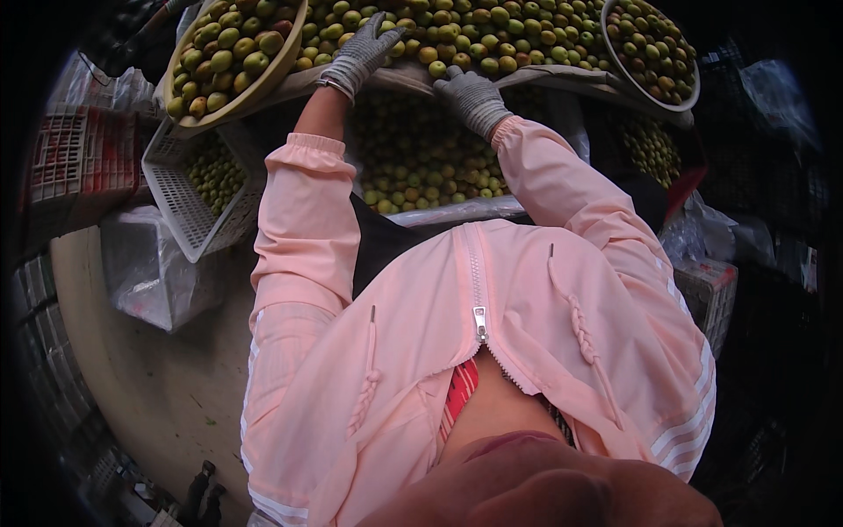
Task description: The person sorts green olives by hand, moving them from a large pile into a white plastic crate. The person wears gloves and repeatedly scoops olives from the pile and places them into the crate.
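Observation:
Small round green and reddish fruit [490, 46] lie heaped on a cloth-edged sorting surface before me. My left hand [361, 54], in a grey knit glove, reaches over the near part of the heap. Its fingers are spread and I see nothing held in them, though the palm is turned away. Over the cloth edge [553, 74] is my right hand [473, 99], gloved alike, with its fingers partly curled beside the nearest fruit. Its palm side is hidden, so any hold is unclear. Below both hands, a plastic-lined container [454, 209] holds more of the fruit.
A yellow basin [290, 62] of fruit stands at the left end, a pale basin [693, 89] at the right. A white plastic crate [170, 178] with fruit is below left. Stacked crates [79, 155] stand farther left. A red container [691, 171] with fruit is at right.

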Demonstrator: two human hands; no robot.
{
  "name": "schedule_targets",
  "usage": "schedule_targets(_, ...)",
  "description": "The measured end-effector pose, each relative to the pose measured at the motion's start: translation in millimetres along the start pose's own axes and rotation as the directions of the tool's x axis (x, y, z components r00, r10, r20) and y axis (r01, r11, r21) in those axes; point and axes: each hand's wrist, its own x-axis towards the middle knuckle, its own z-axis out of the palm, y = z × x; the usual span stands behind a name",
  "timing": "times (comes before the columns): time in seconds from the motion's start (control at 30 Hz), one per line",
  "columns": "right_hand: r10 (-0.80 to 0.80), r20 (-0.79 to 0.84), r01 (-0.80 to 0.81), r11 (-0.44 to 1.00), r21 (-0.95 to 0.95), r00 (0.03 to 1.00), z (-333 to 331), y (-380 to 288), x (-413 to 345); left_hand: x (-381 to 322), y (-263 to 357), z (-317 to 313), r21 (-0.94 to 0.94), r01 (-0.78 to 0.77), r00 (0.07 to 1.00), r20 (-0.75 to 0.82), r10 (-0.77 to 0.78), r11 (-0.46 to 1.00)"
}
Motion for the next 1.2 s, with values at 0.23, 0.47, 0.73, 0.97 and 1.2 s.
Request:
schedule_targets(0.23,-0.194,0.328,0.143,0.974,0.175,0.925,-24.2,2.9,-14.4,-1.1,-14.5,-24.8,-0.311,0.056,0.998,0.035,-0.048,0.949)
schedule_targets(0.47,0.043,-0.104,-0.056,0.99,-0.126,0.994,-5.6,37.4,71.5,2.2,13.6,-13.0,-0.042,0.073,0.997,-0.012,-0.074,0.996)
schedule_targets(0.73,0.237,-0.092,-0.226,0.967,0.114,0.967,-23.0,58.3,77.6,10.1,-4.6,-17.3,0.019,-0.003,0.999,-0.041,0.004,1.0)
schedule_targets(0.97,-0.013,0.172,0.028,0.996,-0.081,0.985,-0.7,22.3,71.7,7.8,10.1,-11.5,0.152,0.06,0.998,-0.021,-0.057,0.987)
schedule_targets(1.2,0.083,0.225,-0.096,0.994,0.049,0.971,-8.1,8.9,68.5,3.9,11.0,-10.3,0.153,0.057,0.997,-0.063,-0.048,0.987)
